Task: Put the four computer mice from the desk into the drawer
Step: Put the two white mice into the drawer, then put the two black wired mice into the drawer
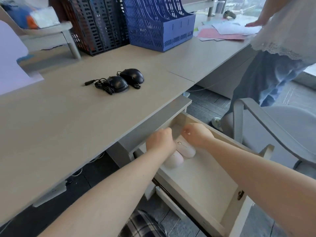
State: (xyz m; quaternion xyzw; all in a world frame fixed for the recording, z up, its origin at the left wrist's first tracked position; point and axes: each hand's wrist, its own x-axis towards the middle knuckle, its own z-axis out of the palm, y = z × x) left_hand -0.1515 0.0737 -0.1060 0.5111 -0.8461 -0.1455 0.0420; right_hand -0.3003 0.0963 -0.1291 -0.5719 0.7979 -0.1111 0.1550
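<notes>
Two black wired mice lie side by side on the desk, one [118,83] with its cable bundled at its left and the other [133,75] just behind it. The drawer [229,209] below the desk edge is pulled out. On its floor, near the back, lie two pale pink mice [173,160] [186,149] next to each other. My left hand [160,141] is curled over the far end of the left pink mouse. My right hand [196,134] hovers with bent fingers at the far end of the right one; whether it touches the mouse is unclear.
Blue [159,23] and dark file racks [97,26] stand at the back of the desk [68,120]. A grey chair [277,124] sits right of the drawer. A person [280,53] stands at the right, with a hand on papers [227,30].
</notes>
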